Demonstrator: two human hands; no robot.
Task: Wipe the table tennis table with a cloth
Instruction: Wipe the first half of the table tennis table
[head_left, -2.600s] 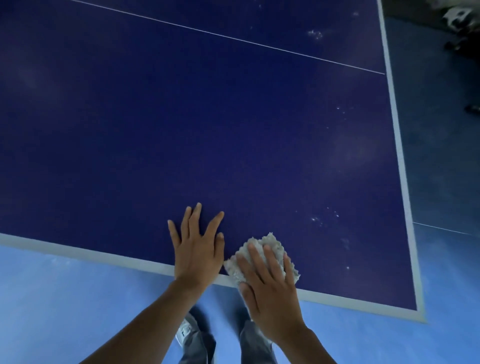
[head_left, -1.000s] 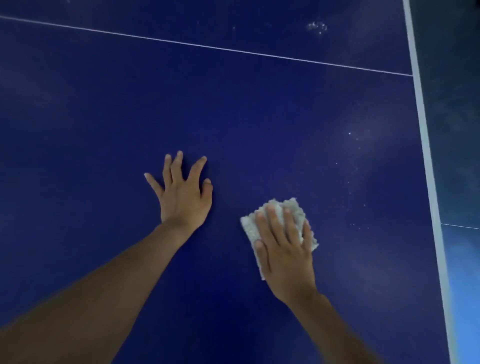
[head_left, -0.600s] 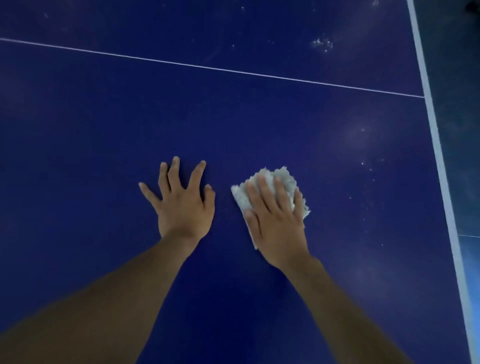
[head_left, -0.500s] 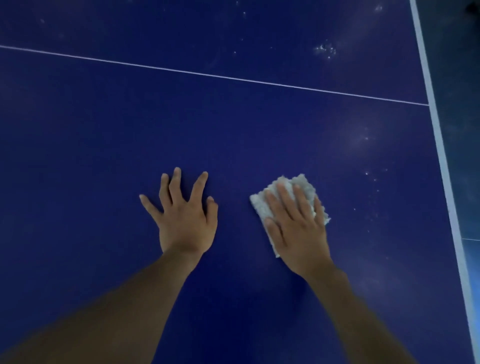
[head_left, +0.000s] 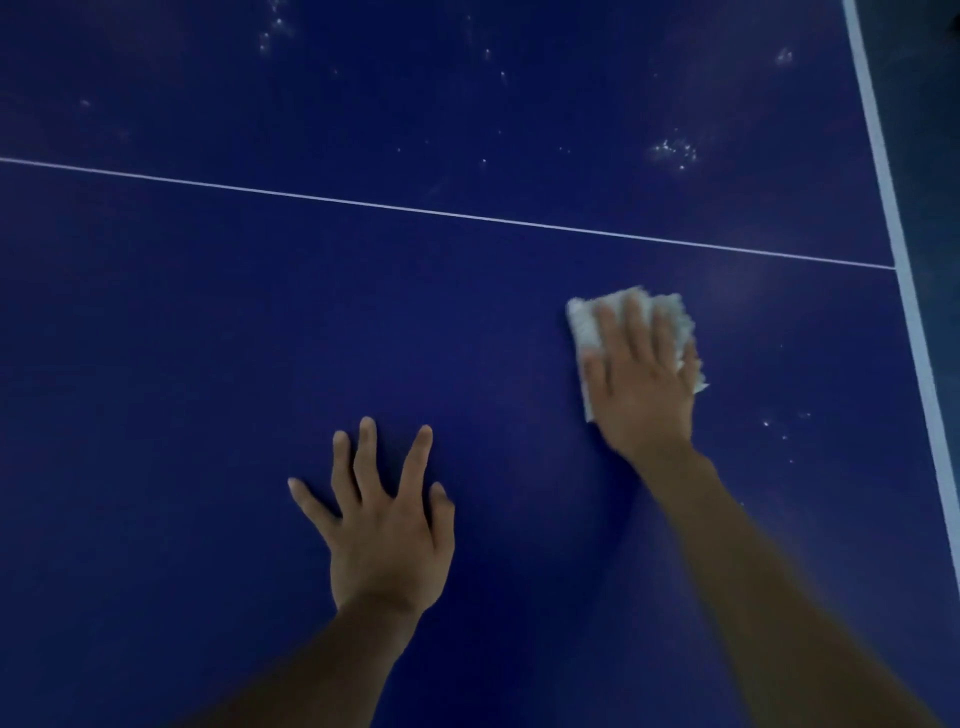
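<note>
- head view: dark blue counter (head_left: 208, 364) fills almost the whole frame, seen from above.
- left hand (head_left: 387, 540): flat on the bare counter, palm down, fingers straight and spread wide, thumb out to its right. holds nothing. sits low centre, forearm running off the bottom edge.
- right hand (head_left: 641, 384): flat on top of the cloth (head_left: 672, 312), palm down, fingers straight and close together, pressing it onto the counter. no curl or pinch visible. slightly motion-blurred.
- cloth: white, fuzzy, folded into a rough square pad. lies on the counter under the right hand, showing past the fingertips and on both sides of the hand. further up and to the right of the left hand, well apart from it.
- thin white line (head_left: 467, 215) crosses the counter left to right, just above the cloth, not touching it.
- wide pale edge band (head_left: 883, 171) runs down the right side of the counter. cloth is near it but clear of it.
- white specks (head_left: 672, 150) in a cluster beyond the thin line at upper right, more scattered along the top of the frame.
- a few more dots (head_left: 779, 426) between the right forearm and the edge band.
- dark floor (head_left: 935, 208) past the edge band, no detail readable.
</note>
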